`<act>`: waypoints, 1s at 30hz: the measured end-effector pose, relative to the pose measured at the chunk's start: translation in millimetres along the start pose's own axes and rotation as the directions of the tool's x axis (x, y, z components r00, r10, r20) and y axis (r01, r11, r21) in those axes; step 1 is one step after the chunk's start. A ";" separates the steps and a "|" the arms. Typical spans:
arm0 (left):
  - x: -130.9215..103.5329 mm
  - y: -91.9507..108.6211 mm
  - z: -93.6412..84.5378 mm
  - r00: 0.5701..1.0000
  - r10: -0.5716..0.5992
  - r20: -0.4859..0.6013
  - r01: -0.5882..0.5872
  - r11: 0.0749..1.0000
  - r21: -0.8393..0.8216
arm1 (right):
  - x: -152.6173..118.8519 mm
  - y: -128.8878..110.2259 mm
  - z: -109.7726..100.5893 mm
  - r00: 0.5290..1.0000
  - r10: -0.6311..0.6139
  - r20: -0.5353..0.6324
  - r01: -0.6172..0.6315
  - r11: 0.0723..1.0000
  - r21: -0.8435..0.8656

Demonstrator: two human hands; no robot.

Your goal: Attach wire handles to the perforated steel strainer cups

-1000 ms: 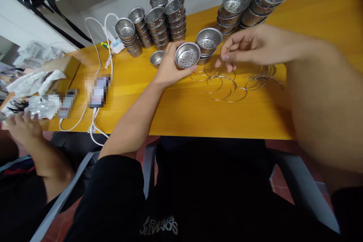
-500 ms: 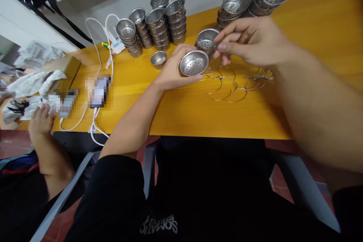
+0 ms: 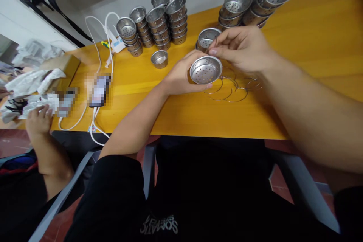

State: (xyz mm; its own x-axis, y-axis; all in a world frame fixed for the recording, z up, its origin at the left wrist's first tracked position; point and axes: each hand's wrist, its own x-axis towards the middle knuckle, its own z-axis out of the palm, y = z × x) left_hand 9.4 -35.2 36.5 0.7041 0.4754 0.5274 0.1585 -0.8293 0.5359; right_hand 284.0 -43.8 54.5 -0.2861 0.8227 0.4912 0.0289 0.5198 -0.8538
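Note:
My left hand (image 3: 179,73) is wrapped around a perforated metal strainer cup (image 3: 206,71), its open mouth tilted toward me above the table. At the cup's upper right, my right hand (image 3: 245,50) has thumb and fingertips pinched together close to the rim; whatever is between them is too small to make out. Just behind both hands stands another perforated cup (image 3: 207,37), partly covered by my right fingers. Thin wire rings (image 3: 233,101) lie loosely on the table below my right hand, some of them hidden by it.
Several stacks of perforated cups (image 3: 157,26) stand at the back, with larger stacked cups (image 3: 237,2) farther right. A single cup (image 3: 159,60) sits left of my hands. A phone (image 3: 100,90) with white cables lies leftward, near another person's hand (image 3: 39,121) and plastic bags (image 3: 36,83).
My left hand has brought the strainer cup slightly right and toward me. My right hand has moved down and left, its fingertips now closed together near the cup's rim.

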 end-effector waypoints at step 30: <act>-2.5 -80.6 14.0 0.938 0.010 -0.346 0.028 0.994 0.104 | 2.5 5.8 0.5 0.937 -0.209 -0.281 0.076 0.904 -0.421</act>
State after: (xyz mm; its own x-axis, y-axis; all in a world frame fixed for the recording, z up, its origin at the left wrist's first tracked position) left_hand 4.6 26.3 -17.3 0.4227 0.5398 0.7280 0.2498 -0.8416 0.4789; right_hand 283.0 -38.8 50.7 -0.0053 0.7265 0.6872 0.4078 0.6290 -0.6618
